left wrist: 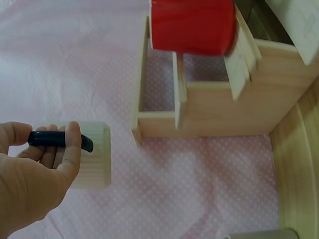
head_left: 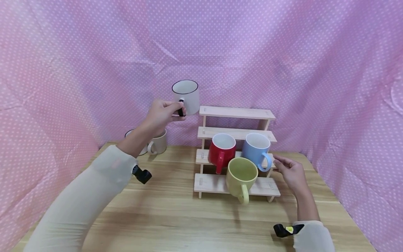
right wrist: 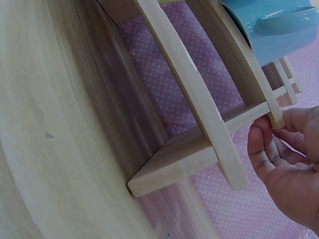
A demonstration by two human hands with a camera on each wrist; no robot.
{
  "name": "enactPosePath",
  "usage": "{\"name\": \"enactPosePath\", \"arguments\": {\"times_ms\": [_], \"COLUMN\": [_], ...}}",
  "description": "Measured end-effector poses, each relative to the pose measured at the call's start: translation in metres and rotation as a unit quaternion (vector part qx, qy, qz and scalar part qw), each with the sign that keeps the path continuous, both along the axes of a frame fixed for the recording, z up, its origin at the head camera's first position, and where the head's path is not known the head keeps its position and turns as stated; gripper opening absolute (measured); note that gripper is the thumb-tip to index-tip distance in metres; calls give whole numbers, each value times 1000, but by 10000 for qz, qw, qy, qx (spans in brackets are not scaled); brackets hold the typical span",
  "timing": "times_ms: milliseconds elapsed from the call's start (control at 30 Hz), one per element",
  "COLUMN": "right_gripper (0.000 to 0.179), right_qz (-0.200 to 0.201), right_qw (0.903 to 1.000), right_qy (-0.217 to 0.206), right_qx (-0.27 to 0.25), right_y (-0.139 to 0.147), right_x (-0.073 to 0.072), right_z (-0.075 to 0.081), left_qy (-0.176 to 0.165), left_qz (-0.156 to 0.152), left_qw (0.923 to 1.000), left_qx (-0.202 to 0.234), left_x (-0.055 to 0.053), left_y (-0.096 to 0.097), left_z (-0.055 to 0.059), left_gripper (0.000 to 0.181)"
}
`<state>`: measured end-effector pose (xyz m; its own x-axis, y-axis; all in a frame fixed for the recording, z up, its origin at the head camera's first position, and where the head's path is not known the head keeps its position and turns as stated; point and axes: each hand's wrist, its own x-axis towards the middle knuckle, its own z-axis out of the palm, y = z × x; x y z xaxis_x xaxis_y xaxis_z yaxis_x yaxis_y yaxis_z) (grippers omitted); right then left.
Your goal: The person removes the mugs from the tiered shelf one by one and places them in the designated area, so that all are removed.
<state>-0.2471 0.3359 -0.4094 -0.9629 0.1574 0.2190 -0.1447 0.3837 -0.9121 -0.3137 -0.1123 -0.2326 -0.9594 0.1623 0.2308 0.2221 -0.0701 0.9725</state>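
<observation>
My left hand grips a white mug with a black rim by its black handle. It holds the mug upright in the air, left of the stepped wooden rack. At the rack's right side, my right hand pinches the end of the second shelf board from the bottom. On that board stand a red mug and a light blue mug. A yellow-green mug stands on the lowest board, its handle toward me. The upper two boards hold nothing.
Behind my left forearm, a beige mug stands on the wooden table, beside a dark-rimmed white mug that the arm partly hides. A pink dotted cloth hangs around the back and sides.
</observation>
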Motion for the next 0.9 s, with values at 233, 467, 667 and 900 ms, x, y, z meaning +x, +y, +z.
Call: {"name": "enactPosePath", "arguments": {"times_ms": [233,467,667,900], "right_gripper": [42,42,42,42], "right_qz": [3,1,9,18], "right_qw": [10000,10000,10000,10000], "right_qy": [55,46,38,30], "right_qx": [-9,-2,-80,-48], "right_y": [0,-1,0,0], "right_x": [2,2,2,1], "right_z": [1,2,1,1], "left_qy": [-132,-257,-399,-487], "left_qz": [37,168,248,351], "left_qw": [9999,9992,9980,9948], "left_qx": [-74,-253,-414,-819], "left_x": [-2,-7,-14,-18], "left_y": [-15,-26,-32,-39], "left_z": [-11,-29,-54,-81], "left_gripper": [27,29,31,32]}}
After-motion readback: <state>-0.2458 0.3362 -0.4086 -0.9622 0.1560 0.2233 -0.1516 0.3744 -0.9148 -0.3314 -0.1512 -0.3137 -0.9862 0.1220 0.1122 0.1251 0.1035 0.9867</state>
